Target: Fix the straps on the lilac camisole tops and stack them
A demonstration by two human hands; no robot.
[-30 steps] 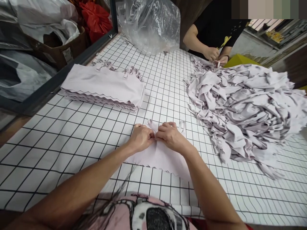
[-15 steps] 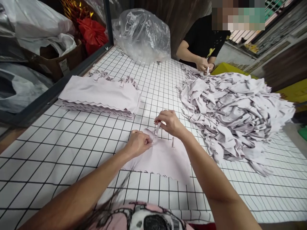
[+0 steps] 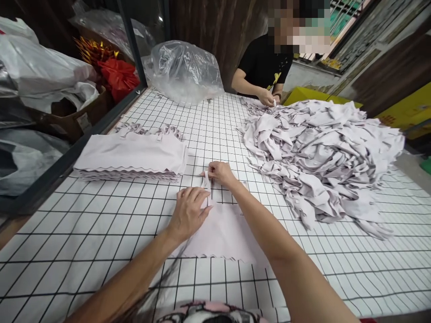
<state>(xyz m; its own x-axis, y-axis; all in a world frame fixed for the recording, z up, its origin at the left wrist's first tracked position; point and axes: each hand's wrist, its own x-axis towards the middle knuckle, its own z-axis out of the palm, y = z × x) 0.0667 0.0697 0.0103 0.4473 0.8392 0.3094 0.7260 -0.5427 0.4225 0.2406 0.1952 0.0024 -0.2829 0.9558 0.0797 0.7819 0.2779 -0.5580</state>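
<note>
A pale lilac camisole [image 3: 222,233] with thin straps and a wavy hem lies flat in front of me on the checked tablecloth. My left hand [image 3: 191,208] rests on its upper left part, fingers stretched out and thumb apart. Beyond it, my right hand [image 3: 218,173] pinches the left shoulder strap [image 3: 207,180] and holds it away from the body of the garment. The other strap is mostly hidden by my right forearm. To the left, a neat stack of folded camisoles [image 3: 131,154] lies with its straps pointing away from me.
A large loose heap of lilac garments [image 3: 323,148] covers the table's right side. Behind it a co-worker in a black T-shirt [image 3: 261,67] handles a piece. A clear plastic bag [image 3: 185,74] stands at the far edge; a cardboard box [image 3: 81,114] and bags lie beyond the left frame.
My hands have separated: the right drew the left strap up and away from me, and the left went from pinching the fabric to lying on it. The camera view has also shifted.
</note>
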